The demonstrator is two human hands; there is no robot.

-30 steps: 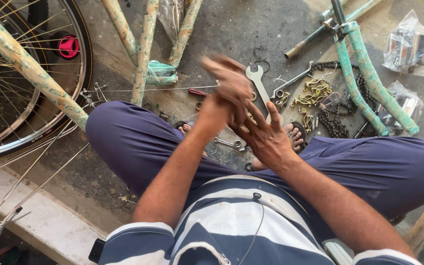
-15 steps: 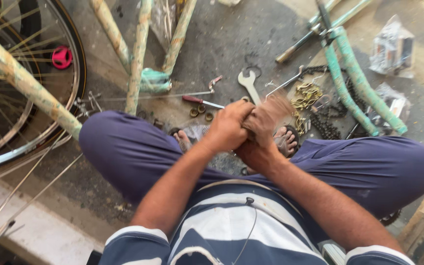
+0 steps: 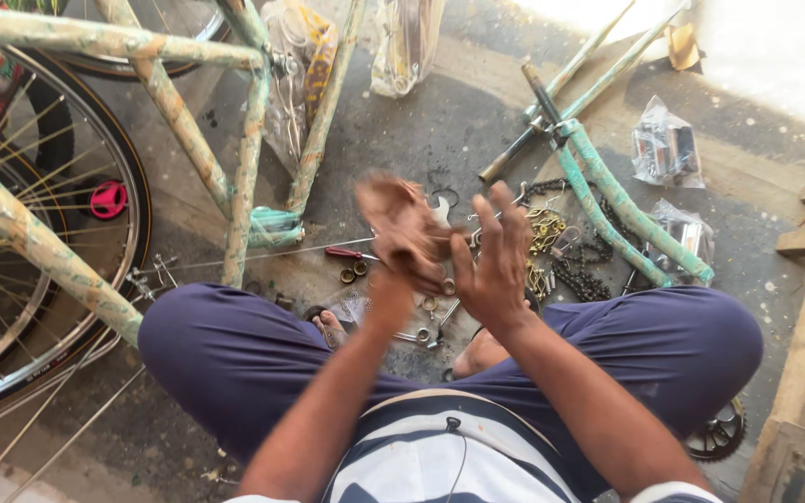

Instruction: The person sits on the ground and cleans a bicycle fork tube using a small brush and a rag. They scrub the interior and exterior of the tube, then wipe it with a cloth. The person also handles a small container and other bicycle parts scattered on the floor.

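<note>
Both hands, clasped earlier, are now being held apart. Left hand (image 3: 404, 228) is blurred, grip untellable; right hand (image 3: 496, 261) fingers are spread. Wrench (image 3: 442, 207) and chain (image 3: 581, 265) are being partly hidden behind them.

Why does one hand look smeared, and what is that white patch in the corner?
Head view: the left hand is motion-blurred, the right hand sharper; the grey concrete floor is washed out by sunlight at top right; the green wrapped bicycle frame stays crisp.
</note>
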